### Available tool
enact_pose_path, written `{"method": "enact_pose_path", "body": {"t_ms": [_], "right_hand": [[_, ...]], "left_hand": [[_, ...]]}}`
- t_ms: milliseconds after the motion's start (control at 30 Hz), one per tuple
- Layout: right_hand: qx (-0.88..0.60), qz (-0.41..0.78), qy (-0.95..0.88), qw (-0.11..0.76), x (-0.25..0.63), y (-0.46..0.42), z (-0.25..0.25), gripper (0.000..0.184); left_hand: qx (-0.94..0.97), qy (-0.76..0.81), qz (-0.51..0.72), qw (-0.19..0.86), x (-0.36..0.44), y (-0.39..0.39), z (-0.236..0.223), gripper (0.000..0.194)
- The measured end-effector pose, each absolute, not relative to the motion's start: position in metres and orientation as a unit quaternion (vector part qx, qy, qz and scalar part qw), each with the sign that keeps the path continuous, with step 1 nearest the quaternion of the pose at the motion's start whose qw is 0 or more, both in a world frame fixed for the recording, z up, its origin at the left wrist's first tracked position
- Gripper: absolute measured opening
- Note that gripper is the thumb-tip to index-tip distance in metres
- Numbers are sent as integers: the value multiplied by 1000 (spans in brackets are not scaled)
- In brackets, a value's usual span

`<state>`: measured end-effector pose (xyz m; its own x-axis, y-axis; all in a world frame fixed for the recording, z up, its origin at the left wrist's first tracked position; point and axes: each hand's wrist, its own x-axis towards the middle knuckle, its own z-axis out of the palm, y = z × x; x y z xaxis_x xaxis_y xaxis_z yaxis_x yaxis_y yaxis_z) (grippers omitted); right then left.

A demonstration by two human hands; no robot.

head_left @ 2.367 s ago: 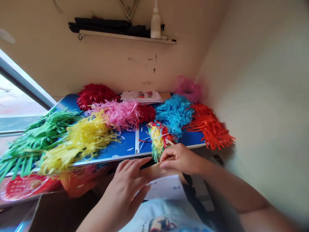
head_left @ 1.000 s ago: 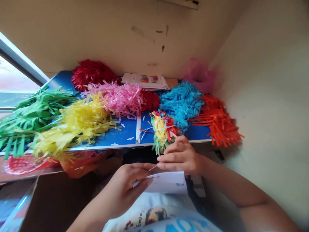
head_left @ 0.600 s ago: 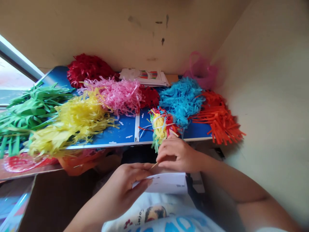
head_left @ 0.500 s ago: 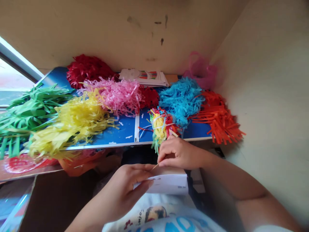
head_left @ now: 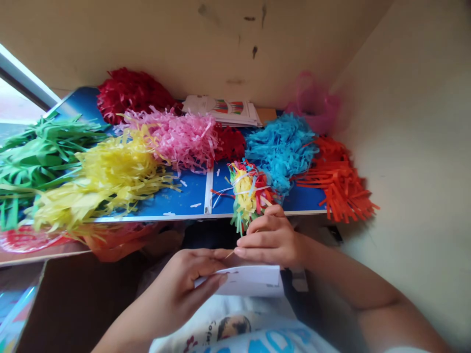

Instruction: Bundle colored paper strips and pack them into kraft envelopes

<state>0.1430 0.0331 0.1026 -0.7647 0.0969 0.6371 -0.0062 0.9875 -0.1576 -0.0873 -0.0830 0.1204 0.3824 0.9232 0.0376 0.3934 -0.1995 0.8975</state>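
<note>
My left hand [head_left: 187, 282] is closed on the left end of a white card [head_left: 253, 282], thumb on top, held low in front of my chest. My right hand [head_left: 270, 240] is closed with fingers pressed together, pinching a thin wooden stick [head_left: 230, 254] whose tip pokes out toward my left thumb. It sits just above the card's upper edge. Right behind my right hand, a multicoloured bundle of paper strips [head_left: 247, 193] lies at the front edge of the blue table [head_left: 191, 196].
Piles of fringed paper cover the table: green [head_left: 33, 162], yellow [head_left: 106, 179], pink [head_left: 180, 139], dark red [head_left: 128, 93], light blue [head_left: 281, 149], orange [head_left: 336, 179]. Printed sheets [head_left: 224, 108] and a pink bag [head_left: 312, 103] lie at the back. Walls close in behind and right.
The view has tilted down, dropping the wall shelf out of sight. My hands stay together at the card; the right hand shifted slightly while still pinching the stick.
</note>
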Motion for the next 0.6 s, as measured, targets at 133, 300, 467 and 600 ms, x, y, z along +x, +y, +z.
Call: {"method": "enact_pose_path", "body": {"t_ms": [133, 300, 467, 600], "right_hand": [[-13, 89, -942, 323, 144, 36, 98, 23], [-3, 133, -938, 319, 139, 38, 99, 21], [-26, 203, -921, 333, 136, 34, 102, 16], [-33, 265, -897, 353, 133, 31, 100, 15]], "left_hand": [[685, 456, 291, 489, -86, -77, 122, 17], [685, 462, 298, 478, -86, -76, 122, 17], [688, 454, 298, 481, -88, -75, 123, 20], [693, 459, 304, 465, -87, -76, 124, 20]]}}
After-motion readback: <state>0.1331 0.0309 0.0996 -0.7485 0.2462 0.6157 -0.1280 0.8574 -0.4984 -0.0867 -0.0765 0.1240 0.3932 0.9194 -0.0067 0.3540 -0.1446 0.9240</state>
